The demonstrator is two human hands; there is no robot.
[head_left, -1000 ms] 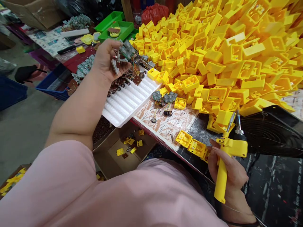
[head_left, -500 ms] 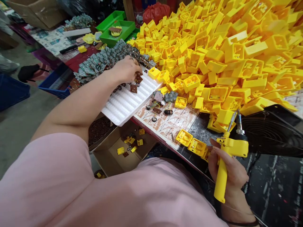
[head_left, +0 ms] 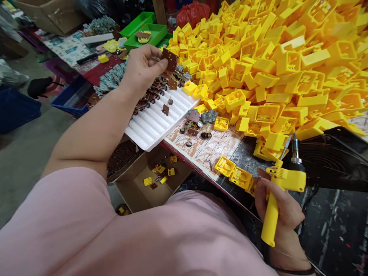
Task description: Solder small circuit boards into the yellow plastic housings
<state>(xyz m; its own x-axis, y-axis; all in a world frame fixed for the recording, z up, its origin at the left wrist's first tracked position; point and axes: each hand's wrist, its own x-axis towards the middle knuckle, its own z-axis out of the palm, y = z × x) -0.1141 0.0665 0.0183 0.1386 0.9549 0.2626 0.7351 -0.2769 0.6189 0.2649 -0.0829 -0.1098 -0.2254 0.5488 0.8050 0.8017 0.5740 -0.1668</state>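
Observation:
My left hand [head_left: 143, 69] pinches a brown circuit board [head_left: 170, 60] between thumb and fingers, raised over a white ribbed foam tray [head_left: 152, 132]. Below it, more small brown boards [head_left: 172, 84] with wires hang or lie by the tray. A round wired part [head_left: 170, 102] rests on the foam. At the right, my right hand [head_left: 284, 209] is wrapped round a yellow soldering gun [head_left: 270, 224], its metal tip pointing up and away. Beside that hand, open yellow plastic cases [head_left: 225, 166] stand in a row along the table edge; the nearest is partly hidden by the fingers.
A big heap of yellow cases [head_left: 255, 69] covers the table's back right. Loose round parts and boards [head_left: 192, 132] lie mid-table. Below the edge is a cardboard box [head_left: 138, 191] with scraps. Green trays [head_left: 152, 36] stand behind, and a black fan-like unit [head_left: 330, 161] at right.
My left hand has lifted from the boards on the foam tray, up and to the left, with a brown circuit board in its fingers. My right hand keeps the soldering gun almost still.

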